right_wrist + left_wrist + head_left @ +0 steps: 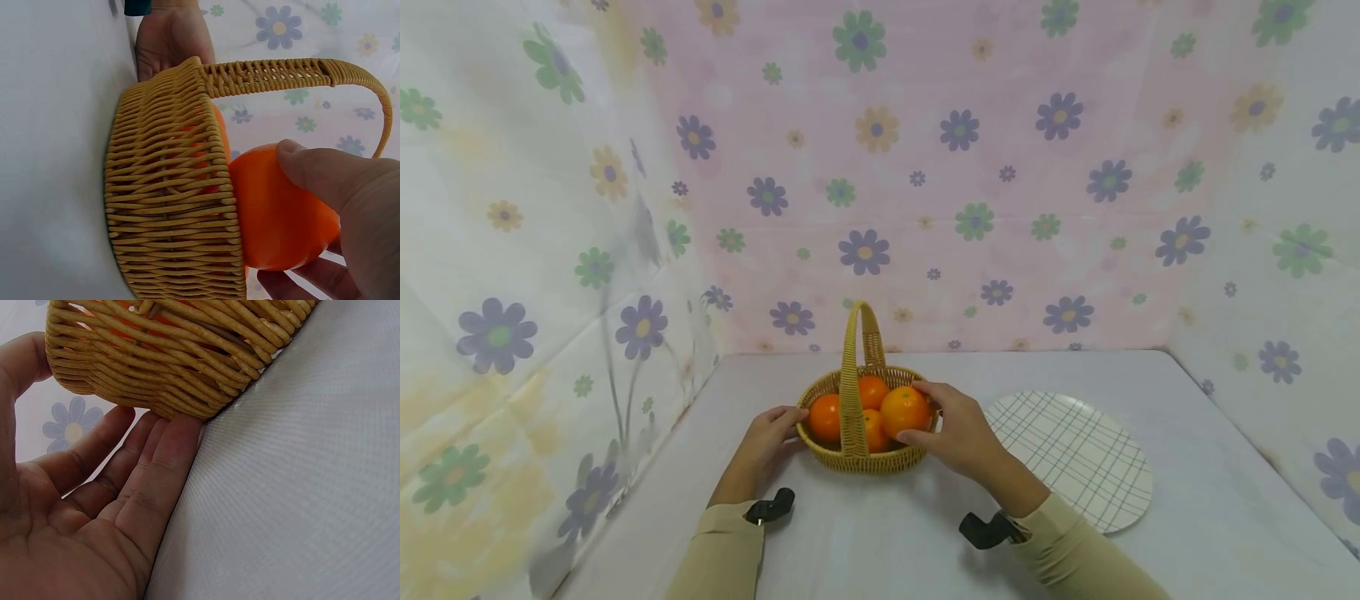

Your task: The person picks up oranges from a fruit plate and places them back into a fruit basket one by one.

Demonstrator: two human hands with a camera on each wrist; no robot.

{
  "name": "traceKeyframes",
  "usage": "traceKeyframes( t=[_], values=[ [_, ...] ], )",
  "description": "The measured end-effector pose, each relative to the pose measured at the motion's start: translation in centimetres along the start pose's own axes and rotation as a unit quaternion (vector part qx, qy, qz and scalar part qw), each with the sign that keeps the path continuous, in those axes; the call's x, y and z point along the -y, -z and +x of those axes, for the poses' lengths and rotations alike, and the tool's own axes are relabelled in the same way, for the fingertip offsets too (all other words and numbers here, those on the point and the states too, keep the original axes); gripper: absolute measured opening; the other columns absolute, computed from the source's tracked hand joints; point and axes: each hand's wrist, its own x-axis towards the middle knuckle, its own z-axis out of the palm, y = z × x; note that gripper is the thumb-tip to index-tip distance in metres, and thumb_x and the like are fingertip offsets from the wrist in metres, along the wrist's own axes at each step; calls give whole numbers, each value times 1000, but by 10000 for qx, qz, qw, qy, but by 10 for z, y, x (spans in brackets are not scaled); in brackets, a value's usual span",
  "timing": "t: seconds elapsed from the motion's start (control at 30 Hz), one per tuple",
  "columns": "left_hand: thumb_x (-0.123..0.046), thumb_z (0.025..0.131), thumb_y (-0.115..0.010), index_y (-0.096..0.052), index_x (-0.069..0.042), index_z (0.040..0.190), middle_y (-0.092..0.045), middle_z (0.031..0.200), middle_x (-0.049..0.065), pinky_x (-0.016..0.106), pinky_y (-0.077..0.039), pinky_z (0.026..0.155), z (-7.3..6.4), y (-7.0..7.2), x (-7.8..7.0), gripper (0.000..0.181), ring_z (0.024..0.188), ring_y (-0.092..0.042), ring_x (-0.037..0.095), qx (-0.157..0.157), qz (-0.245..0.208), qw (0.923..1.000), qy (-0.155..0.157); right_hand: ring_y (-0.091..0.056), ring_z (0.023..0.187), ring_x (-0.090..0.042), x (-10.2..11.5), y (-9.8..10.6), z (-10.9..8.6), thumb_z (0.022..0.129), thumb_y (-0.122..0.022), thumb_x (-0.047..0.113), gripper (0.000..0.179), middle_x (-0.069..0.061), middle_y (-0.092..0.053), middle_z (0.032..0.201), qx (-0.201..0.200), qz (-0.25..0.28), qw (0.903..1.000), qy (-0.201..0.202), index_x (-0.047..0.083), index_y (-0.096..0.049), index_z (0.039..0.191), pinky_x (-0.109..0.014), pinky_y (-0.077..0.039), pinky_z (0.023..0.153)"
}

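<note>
A wicker basket (880, 463) with a tall arched handle (853, 367) stands on the white table. Several oranges (825, 418) lie inside it. My left hand (767, 437) holds the basket's left end, thumb at the rim and fingers against the lower weave (187, 381). On the right side, my right hand (962, 429) grips one orange (905, 410) between thumb and fingers. In the right wrist view this orange (275, 209) sits at the rim, most of it above the basket's edge.
To the right lies a round white plate (1075, 458) with a dark grid pattern, partly behind the right forearm. Flower-print cloth (925, 167) walls the table at the back and both sides. A black wrist mount (771, 506) sits on each wrist.
</note>
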Motion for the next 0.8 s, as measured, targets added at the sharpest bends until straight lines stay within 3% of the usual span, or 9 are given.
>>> traceKeyframes(
  t=[0.27,0.57,0.8],
  values=[
    [-46,96,-67,-63,-5,132,-63,136,14,38,-58,102,0,-3,-3,55,115,-65,23,63,115,9999,13,-63,120,-17,-4,-3,-1,80,-90,36,73,3,-65,138,-35,-43,9999,-132,21,-57,143,-41,-58,102],
    [-46,96,-68,-61,-4,136,-60,139,16,38,-59,100,1,0,-3,59,117,-64,24,127,16,9999,10,-60,132,-22,-1,-2,-2,80,-90,37,75,-1,-62,144,1,-181,9998,-52,20,-57,145,-47,-54,108],
    [-50,97,-67,-57,-3,141,-58,143,17,41,-57,104,-2,2,0,65,119,-64,23,130,-31,9999,71,-64,119,-25,0,7,-2,79,-90,38,83,-3,-60,145,29,-232,9997,113,16,-53,149,-45,-59,99]
  ],
)
